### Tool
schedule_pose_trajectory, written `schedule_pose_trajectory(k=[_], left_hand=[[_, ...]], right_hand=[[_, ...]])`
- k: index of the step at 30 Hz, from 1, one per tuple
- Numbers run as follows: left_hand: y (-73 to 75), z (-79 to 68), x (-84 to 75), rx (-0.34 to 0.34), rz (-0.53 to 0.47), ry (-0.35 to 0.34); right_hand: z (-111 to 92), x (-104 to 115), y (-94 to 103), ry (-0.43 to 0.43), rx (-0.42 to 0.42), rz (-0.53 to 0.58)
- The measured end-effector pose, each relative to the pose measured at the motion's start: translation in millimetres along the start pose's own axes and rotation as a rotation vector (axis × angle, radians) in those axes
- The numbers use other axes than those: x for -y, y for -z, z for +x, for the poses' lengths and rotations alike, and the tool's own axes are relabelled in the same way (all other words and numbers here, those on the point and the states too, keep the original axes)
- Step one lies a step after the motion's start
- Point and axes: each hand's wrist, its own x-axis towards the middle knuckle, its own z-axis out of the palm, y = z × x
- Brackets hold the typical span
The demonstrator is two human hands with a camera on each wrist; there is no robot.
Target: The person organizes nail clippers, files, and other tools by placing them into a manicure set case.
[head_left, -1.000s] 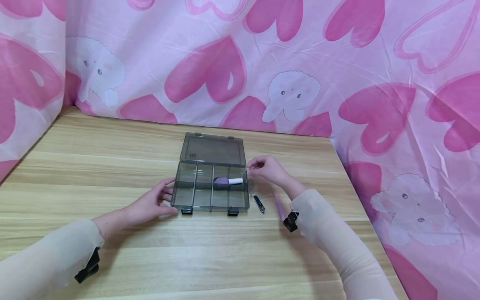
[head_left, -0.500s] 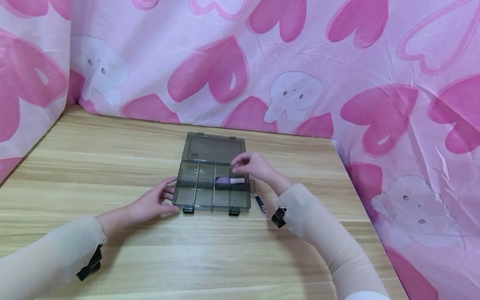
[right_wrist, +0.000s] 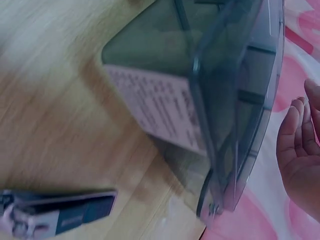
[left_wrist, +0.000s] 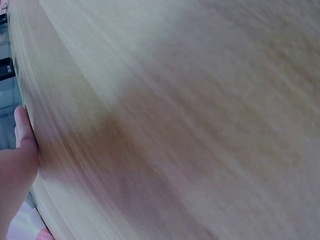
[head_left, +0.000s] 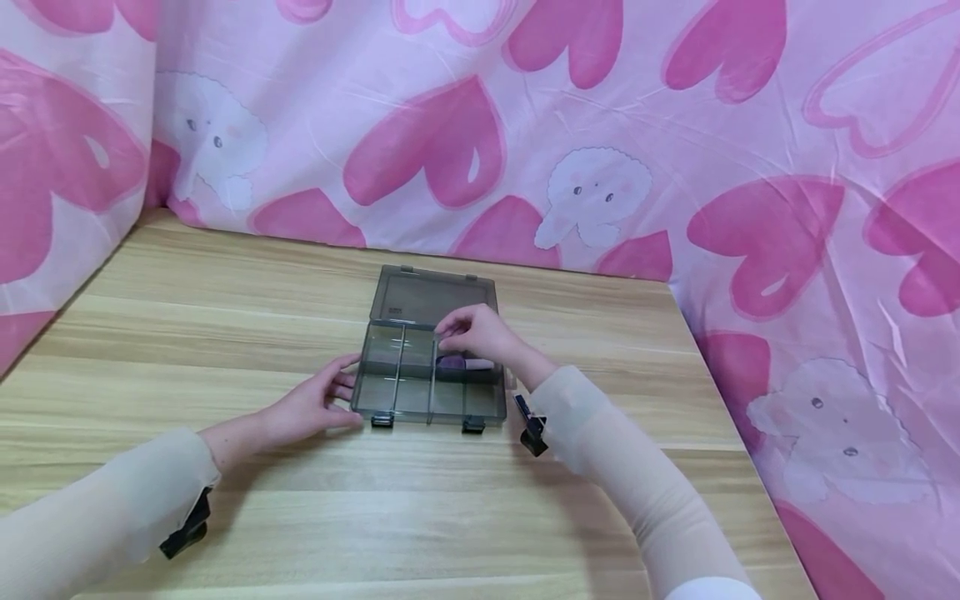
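A smoky-grey clear organizer box (head_left: pixel 396 414) lies on the table, its lid (head_left: pixel 435 298) folded back. Thin dividers split the tray into compartments. A purple nail polish bottle (head_left: pixel 452 362) with a white cap lies in one at the right. My left hand (head_left: pixel 318 400) rests against the box's left side, fingers relaxed. My right hand (head_left: pixel 480 333) hovers over the tray, fingers loosely bent near a divider (head_left: pixel 432 375); whether they touch it is hidden. Nothing shows between its fingers in the right wrist view. Beside the box's right side lies a nail clipper (right_wrist: pixel 75 212).
A printed label (right_wrist: pixel 155 105) is on the box's side wall. Two black latches (head_left: pixel 382 421) hang at its front edge. Wood-grain table (head_left: pixel 360 517) surrounds the box. Behind and at both sides hangs a pink heart-patterned cloth (head_left: pixel 420 142).
My right hand has moved left from the box's right edge to above the middle divider. Its forearm now covers the pink strip seen earlier. My left hand stays at the box's left side.
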Motion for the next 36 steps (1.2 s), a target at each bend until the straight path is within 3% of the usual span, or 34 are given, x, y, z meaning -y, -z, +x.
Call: schedule_pose_trajectory(k=[9,16,25,36], left_hand=[[-2.9,2.3,0.7,0.005,-0.004,-0.001],[-2.7,2.6,0.8,0.000,-0.004,-0.008],[-1.1,2.2,2.5,-0.002,0.017,0.003],[-1.9,1.0,-1.1,-0.010,0.024,0.017]], right_hand=[[3.2,2.7,-8.8,0.017,0.027,0.005],[2.2,2.1,-2.5,0.028,0.023,0.012],[-9.2,-14.3,22.6,0.010,-0.054,0.049],[-27.1,-52.5,48.1,-0.039,-0.187,0.052]])
